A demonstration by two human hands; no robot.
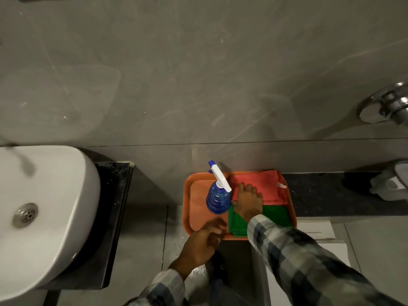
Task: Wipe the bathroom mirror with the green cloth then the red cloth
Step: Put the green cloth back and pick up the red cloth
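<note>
An orange tray (pixel 195 204) stands on a low ledge by the wall. In it lie a folded red cloth (pixel 268 186) at the back and a folded green cloth (pixel 276 215) in front of it. My right hand (pixel 248 200) lies flat across both cloths, fingers spread on the red one, holding nothing. My left hand (pixel 204 239) hovers at the tray's front edge, fingers loosely curled and blurred, with nothing in it. A blue spray bottle (pixel 217 199) with a white trigger stands in the tray beside my right hand. The mirror is out of view.
A white washbasin (pixel 44 208) on a dark counter (pixel 114 217) fills the left. A dark stone ledge (pixel 331 193) runs right of the tray. Chrome fittings (pixel 390 104) jut from the grey tiled wall at the right, with a white fixture (pixel 390 184) below them.
</note>
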